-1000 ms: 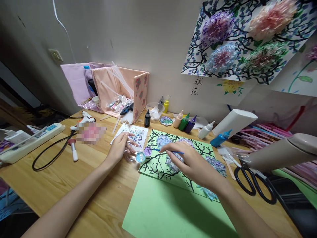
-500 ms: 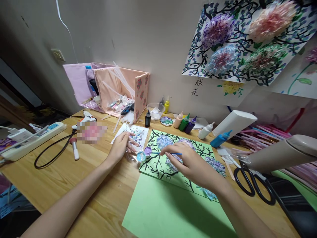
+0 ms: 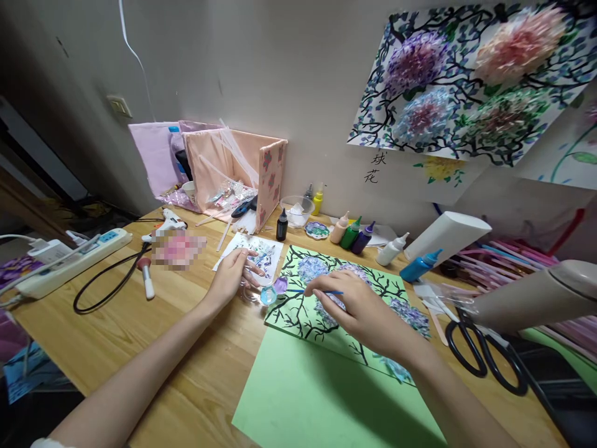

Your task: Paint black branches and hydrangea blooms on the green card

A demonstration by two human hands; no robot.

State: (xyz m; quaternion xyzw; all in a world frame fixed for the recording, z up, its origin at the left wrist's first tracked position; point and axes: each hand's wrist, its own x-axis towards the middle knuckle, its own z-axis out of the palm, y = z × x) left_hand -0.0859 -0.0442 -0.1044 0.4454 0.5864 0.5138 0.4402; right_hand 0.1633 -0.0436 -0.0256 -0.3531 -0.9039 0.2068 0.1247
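My right hand (image 3: pixel 342 295) pinches a thin blue paintbrush (image 3: pixel 333 292), its tip pointing left over the purple well of a clear paint palette (image 3: pixel 268 295). Blue paint fills another well. My left hand (image 3: pixel 236 274) has its fingers curled on the far left rim of that palette, partly hiding it. Beneath the brush lies a green painted sheet (image 3: pixel 303 317) with black branches and several ruffled blue and purple flowers. A paint-smeared white paper (image 3: pixel 268 255) lies behind my left fingers.
Paint bottles stand behind the picture, including a black one (image 3: pixel 282 225) and a white one (image 3: pixel 392 250). Black-handled scissors (image 3: pixel 485 354) and a tumbler (image 3: pixel 527 298) are at right. At left are a glue gun (image 3: pixel 170 221), a cable and a power strip (image 3: pixel 69 264).
The view has shifted slightly, so everything sits a little further right and lower. Both hands keep nearly the same pose, and the brush stays by the purple well.
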